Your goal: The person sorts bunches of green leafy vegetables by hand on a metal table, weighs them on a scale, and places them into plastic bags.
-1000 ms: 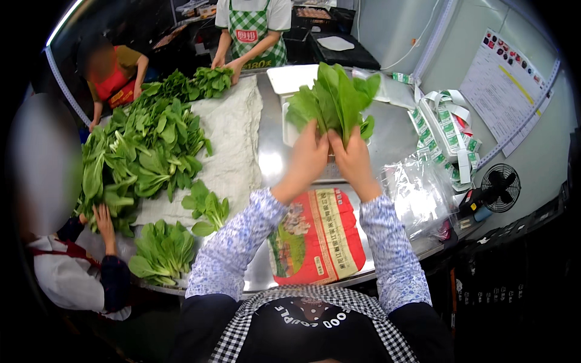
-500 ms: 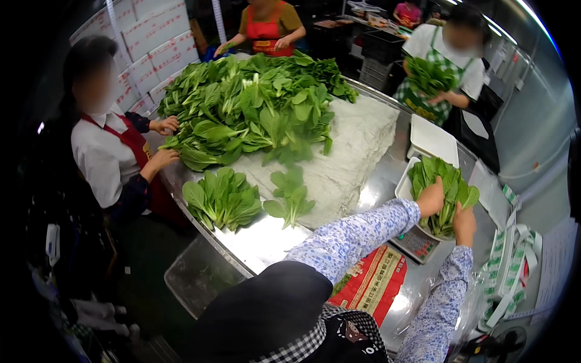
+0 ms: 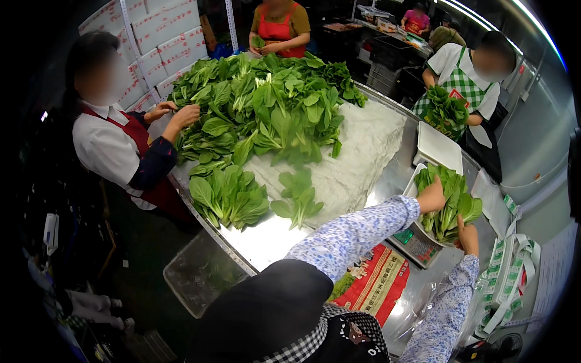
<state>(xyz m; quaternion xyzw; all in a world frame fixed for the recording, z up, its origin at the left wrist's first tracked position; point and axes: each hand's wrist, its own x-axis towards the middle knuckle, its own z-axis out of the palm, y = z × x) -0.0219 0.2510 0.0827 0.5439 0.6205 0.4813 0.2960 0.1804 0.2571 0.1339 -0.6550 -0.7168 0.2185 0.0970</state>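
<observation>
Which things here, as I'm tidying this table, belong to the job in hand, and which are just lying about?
In the job: greens, with the left hand and right hand at them; tray under them; scale; leafy pile.

Seemingly just lying about: red bag; green-and-white strips; fan.

Leafy greens [image 3: 451,202] hide most of the white tray [image 3: 412,186]; the lower edge crops the fan [image 3: 507,347].
</observation>
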